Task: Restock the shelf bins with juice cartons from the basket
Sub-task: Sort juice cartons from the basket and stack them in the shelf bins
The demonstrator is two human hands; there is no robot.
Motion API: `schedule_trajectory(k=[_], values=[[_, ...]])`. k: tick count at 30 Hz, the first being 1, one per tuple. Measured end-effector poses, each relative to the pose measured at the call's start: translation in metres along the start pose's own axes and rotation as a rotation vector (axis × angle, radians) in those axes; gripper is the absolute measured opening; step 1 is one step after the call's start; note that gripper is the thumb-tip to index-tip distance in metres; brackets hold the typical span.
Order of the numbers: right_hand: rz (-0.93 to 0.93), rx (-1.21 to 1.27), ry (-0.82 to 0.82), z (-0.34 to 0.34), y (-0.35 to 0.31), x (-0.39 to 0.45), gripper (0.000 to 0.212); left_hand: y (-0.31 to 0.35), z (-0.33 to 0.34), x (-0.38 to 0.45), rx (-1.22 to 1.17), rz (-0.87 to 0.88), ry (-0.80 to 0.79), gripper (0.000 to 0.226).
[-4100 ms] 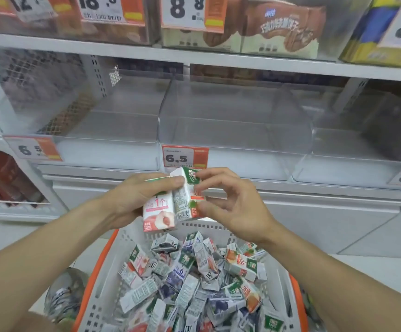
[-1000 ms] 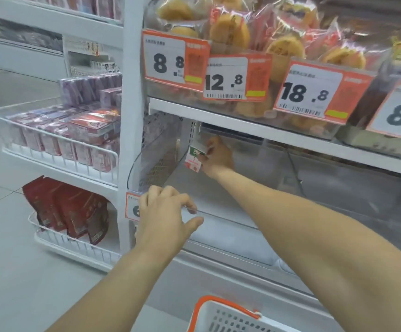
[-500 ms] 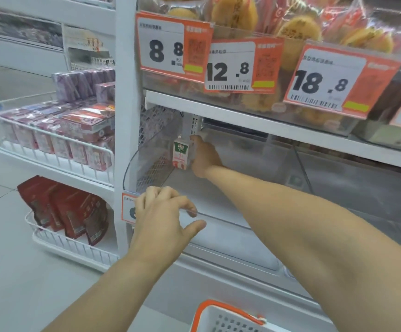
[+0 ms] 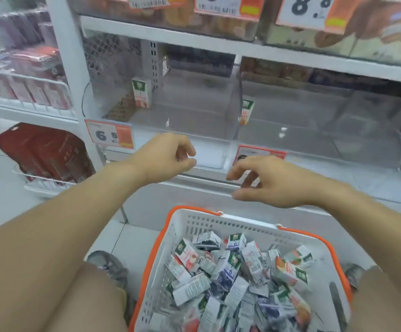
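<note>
White shelf (image 4: pixel 194 35), clear bins (image 4: pixel 194 130) on it, one upright carton (image 4: pixel 142 95) in left bin

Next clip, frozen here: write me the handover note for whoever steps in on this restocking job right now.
Left hand: empty, fingers loosely curled, above the basket.
Right hand: empty, fingers relaxed, also above the basket.
Basket: on the floor below the hands, holding a jumbled heap of juice cartons.
Done: one carton stands upright at the back left of the left bin; another carton stands at the left wall of the middle bin.
Left: nearly everything; keep picking cartons and filling the bins.
</note>
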State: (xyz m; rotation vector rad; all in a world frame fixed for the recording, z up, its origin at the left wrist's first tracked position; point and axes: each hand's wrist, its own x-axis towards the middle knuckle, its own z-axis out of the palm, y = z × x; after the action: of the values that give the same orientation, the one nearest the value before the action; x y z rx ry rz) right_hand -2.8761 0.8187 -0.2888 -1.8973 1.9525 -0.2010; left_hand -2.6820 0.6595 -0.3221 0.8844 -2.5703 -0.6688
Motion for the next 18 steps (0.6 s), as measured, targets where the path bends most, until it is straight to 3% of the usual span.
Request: schedule_trajectory(k=[4,7,10,14,16,18], values=[[0.108,-0.08,-0.218,0.047,0.034,-0.01,0.041,0.028,0.052,0.002,0.114,-0.025,-0.345,0.017],[0.191,-0.143,-0.339,0.093,0.061,-0.013,0.046,0.036,0.105,-0.005,0.238,-0.055,-0.609,0.032],[0.259,-0.192,-0.388,0.134,0.086,-0.022,0.05,0.028,0.151,-0.024,0.336,-0.124,-0.795,0.042],[0.319,-0.079,-0.417,0.175,0.106,-0.038,0.081,0.008,0.199,-0.063,0.331,-0.229,-1.037,0.068],[0.325,-0.115,-0.453,0.187,0.111,-0.043,0.092,0.0,0.214,-0.081,0.316,-0.237,-1.056,0.073],[0.326,-0.129,-0.425,0.193,0.11,-0.043,0.087,-0.006,0.221,-0.09,0.296,-0.21,-0.968,0.061]])
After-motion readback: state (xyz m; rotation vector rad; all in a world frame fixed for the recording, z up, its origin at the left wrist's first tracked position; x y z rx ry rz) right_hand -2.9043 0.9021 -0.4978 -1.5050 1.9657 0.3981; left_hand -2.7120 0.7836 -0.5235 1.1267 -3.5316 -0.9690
